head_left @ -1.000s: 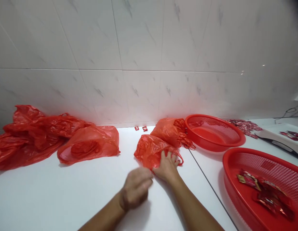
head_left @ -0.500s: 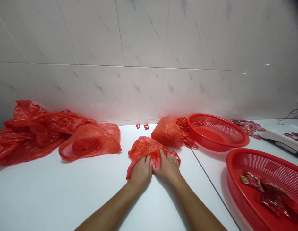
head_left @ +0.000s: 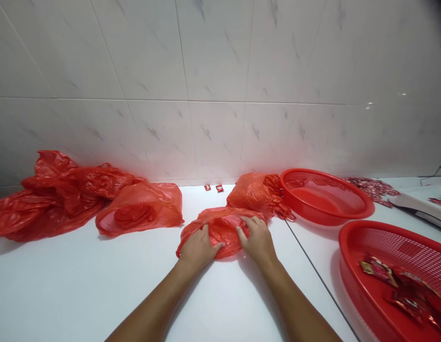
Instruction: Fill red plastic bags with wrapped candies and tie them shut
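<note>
A crumpled red plastic bag (head_left: 220, 230) lies flattened on the white table in front of me. My left hand (head_left: 201, 247) presses on its left part, fingers flat. My right hand (head_left: 256, 240) rests on its right part with the fingers spread, and neither hand appears to pinch the film. Just behind, a bunched red bag with twisted handles (head_left: 250, 194) stands against the wall. Two more loose red bags (head_left: 142, 211) (head_left: 60, 194) lie to the left.
Two red mesh baskets (head_left: 323, 197) (head_left: 348, 280) stand to the right, the nearer holding shiny red packets (head_left: 398, 289). Two small red sweets (head_left: 213, 188) lie by the white tiled wall. Printed red wrappers (head_left: 371, 186) and a white flat device (head_left: 419, 206) lie far right.
My hands have moved apart and now press the bag flat, so it spreads wider and lower on the table. One second ago it was bunched, with my left hand lifted off it.
</note>
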{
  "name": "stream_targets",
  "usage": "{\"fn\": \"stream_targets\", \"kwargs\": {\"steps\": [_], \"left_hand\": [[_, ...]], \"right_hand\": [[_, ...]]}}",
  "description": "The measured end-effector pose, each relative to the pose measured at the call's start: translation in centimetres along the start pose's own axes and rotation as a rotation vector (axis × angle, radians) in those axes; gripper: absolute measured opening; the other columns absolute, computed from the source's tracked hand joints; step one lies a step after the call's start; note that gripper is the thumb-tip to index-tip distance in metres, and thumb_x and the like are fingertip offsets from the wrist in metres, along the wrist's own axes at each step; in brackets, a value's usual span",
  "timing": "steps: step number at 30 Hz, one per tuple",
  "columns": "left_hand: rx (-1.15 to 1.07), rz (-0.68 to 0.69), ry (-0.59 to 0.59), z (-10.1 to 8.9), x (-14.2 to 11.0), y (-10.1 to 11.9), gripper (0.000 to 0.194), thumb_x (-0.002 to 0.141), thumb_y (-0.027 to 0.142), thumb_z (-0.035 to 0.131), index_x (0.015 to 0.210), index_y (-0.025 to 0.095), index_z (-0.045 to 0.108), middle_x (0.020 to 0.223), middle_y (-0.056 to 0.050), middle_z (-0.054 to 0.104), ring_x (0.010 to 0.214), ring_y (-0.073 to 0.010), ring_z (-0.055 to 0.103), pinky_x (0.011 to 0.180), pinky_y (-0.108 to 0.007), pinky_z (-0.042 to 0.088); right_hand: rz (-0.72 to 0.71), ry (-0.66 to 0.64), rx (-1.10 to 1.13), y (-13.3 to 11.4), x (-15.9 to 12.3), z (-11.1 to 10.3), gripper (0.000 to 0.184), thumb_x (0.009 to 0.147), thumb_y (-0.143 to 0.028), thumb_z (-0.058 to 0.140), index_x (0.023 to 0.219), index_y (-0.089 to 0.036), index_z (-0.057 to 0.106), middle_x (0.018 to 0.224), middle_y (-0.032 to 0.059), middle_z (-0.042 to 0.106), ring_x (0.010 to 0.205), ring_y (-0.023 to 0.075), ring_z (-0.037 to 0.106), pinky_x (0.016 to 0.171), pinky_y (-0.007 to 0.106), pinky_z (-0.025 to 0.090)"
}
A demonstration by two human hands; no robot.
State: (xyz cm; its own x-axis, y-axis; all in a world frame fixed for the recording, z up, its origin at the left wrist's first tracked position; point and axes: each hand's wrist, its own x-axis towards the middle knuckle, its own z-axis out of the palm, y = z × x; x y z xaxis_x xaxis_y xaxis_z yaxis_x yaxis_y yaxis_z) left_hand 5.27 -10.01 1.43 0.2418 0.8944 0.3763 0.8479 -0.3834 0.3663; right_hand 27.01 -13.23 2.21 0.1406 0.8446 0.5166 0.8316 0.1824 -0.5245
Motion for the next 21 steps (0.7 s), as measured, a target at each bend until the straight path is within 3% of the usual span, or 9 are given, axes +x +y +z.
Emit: {"fn": "stream_targets", "kwargs": {"steps": [2,4,7,11,13,16,18,21], "left_hand": [[0.081,-0.072,-0.096,0.3,-0.6,1.2,0.061,0.076,0.056,0.077,0.117,0.013,0.067,0.095,-0.018,0.077,0.092,-0.0408,0.075,0.07,-0.041,0.055],[0.139,-0.101,-0.201,0.4,-1.1,2.4,0.052,0.078,0.053,0.073,0.111,0.013,0.069,0.095,-0.02,0.077,0.093,-0.0418,0.075,0.073,-0.044,0.056],[0.163,-0.063,-0.315,0.2,-1.6,3.8,0.03,0.081,0.033,0.066,0.104,0.015,0.071,0.097,-0.019,0.077,0.091,-0.0389,0.075,0.074,-0.044,0.056],[0.147,-0.007,-0.389,-0.4,-1.7,4.5,0.047,0.078,0.026,0.062,0.124,0.016,0.068,0.113,-0.019,0.076,0.098,-0.0359,0.075,0.079,-0.043,0.057],[0.129,0.034,-0.407,-0.8,-1.6,4.5,0.065,0.075,0.031,0.066,0.138,0.016,0.061,0.127,-0.022,0.072,0.111,-0.0388,0.072,0.087,-0.046,0.057],[0.076,0.113,-0.423,-1.3,-1.6,4.3,0.081,0.069,0.034,0.073,0.146,0.02,0.055,0.142,-0.022,0.065,0.123,-0.0424,0.067,0.093,-0.048,0.056],[0.035,0.151,-0.425,-1.6,-1.6,4.0,0.072,0.068,0.034,0.076,0.138,0.024,0.061,0.138,-0.019,0.067,0.116,-0.0407,0.07,0.086,-0.046,0.058],[-0.037,0.218,-0.403,-2.0,-1.6,3.6,0.046,0.071,0.034,0.078,0.116,0.026,0.069,0.122,-0.012,0.072,0.102,-0.0346,0.073,0.078,-0.04,0.057]], "right_hand": [[-0.015,-0.044,0.062,-0.5,-0.1,-0.3,0.031,0.096,-0.029,0.057,0.114,-0.016,0.079,0.1,0.0139,0.077,0.093,0.0292,0.072,0.089,0.044,0.057],[-0.064,-0.12,0.171,-1.2,-0.3,-0.3,0.029,0.096,-0.025,0.056,0.111,-0.017,0.08,0.097,0.0103,0.079,0.089,0.026,0.073,0.086,0.04,0.059],[-0.159,-0.205,0.297,-2.0,-0.6,0.1,0.033,0.093,-0.017,0.055,0.116,-0.02,0.079,0.107,0.0073,0.08,0.098,0.0236,0.074,0.092,0.039,0.059],[-0.084,-0.319,0.217,-1.1,-0.6,0.5,0.039,0.088,-0.015,0.061,0.122,-0.022,0.079,0.131,0.0112,0.072,0.119,0.0269,0.069,0.104,0.043,0.056],[0.004,-0.385,0.159,0.1,-0.5,0.5,0.052,0.083,-0.022,0.072,0.135,-0.023,0.073,0.151,0.0147,0.059,0.136,0.0313,0.06,0.11,0.046,0.052],[0.123,-0.534,0.122,1.5,-0.4,0.3,0.092,0.069,-0.036,0.087,0.155,-0.027,0.055,0.17,0.0161,0.034,0.152,0.0371,0.042,0.116,0.051,0.046],[0.145,-0.632,0.111,1.9,-0.4,0.2,0.106,0.064,-0.039,0.089,0.16,-0.032,0.047,0.173,0.0151,0.025,0.155,0.039,0.036,0.116,0.053,0.044],[0.127,-0.733,0.106,2.2,-0.3,-0.1,0.11,0.063,-0.039,0.089,0.162,-0.036,0.041,0.176,0.0122,0.019,0.157,0.0379,0.034,0.116,0.052,0.043]]}}
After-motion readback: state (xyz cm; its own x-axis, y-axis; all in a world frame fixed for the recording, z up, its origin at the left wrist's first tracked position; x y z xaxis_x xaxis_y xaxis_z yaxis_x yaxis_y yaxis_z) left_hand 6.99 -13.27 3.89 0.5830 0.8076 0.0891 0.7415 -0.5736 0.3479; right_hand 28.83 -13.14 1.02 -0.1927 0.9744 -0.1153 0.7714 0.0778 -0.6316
